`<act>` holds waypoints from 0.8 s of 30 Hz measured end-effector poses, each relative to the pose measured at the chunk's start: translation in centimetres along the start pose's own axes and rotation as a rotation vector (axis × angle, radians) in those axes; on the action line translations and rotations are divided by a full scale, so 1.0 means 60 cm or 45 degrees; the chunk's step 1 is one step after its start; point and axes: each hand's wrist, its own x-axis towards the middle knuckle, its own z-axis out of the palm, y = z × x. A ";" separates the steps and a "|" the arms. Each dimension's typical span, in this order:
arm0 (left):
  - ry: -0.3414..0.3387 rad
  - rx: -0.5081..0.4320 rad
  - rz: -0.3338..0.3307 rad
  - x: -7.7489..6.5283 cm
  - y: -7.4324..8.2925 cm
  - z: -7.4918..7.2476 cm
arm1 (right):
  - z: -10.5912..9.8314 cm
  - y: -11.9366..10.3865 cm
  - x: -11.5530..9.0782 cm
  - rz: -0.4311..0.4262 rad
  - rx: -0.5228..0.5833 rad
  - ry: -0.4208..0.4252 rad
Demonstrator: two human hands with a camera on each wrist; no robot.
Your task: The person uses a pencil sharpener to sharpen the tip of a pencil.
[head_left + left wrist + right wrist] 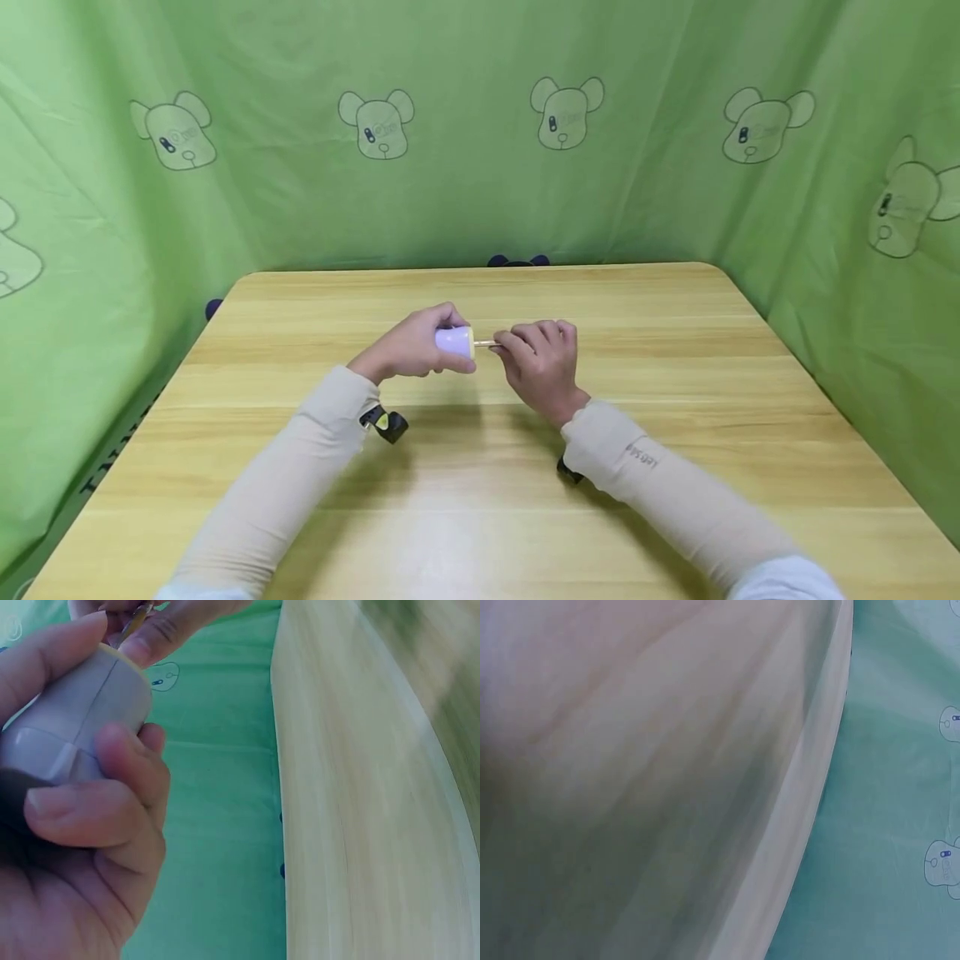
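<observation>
A lavender, barrel-shaped case (453, 340) with a pale yellow end lies sideways above the table, and my left hand (417, 343) grips it around its body. In the left wrist view, seams run along the case (84, 705) and the fingers curl around it. A thin, gold-brown stick (484, 343) like a pencil reaches from the yellow end toward my right hand (543, 365), whose thumb and fingertips pinch it. Whether its tip is inside the case is hidden. The right wrist view shows neither the hand nor the stick clearly.
Both forearms hover over a light wooden table (480, 517) with rounded far corners. Green curtains (465, 208) printed with bear heads enclose its back and sides. Black wrist devices (392, 426) hang under both wrists, close to the tabletop.
</observation>
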 end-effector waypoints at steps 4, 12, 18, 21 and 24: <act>-0.047 -0.090 -0.036 0.000 0.002 0.002 | 0.004 0.003 -0.005 -0.052 0.048 0.070; -0.109 -0.170 -0.057 0.003 -0.004 0.012 | 0.004 0.016 -0.012 -0.202 0.121 0.107; -0.060 -0.071 -0.034 0.007 -0.008 0.018 | 0.001 0.014 -0.006 -0.179 0.114 -0.013; -0.027 0.012 -0.012 0.010 -0.009 0.021 | 0.000 0.011 -0.004 -0.064 0.188 -0.108; 0.001 0.087 0.017 0.010 -0.012 0.024 | -0.003 0.009 -0.002 0.043 0.274 -0.198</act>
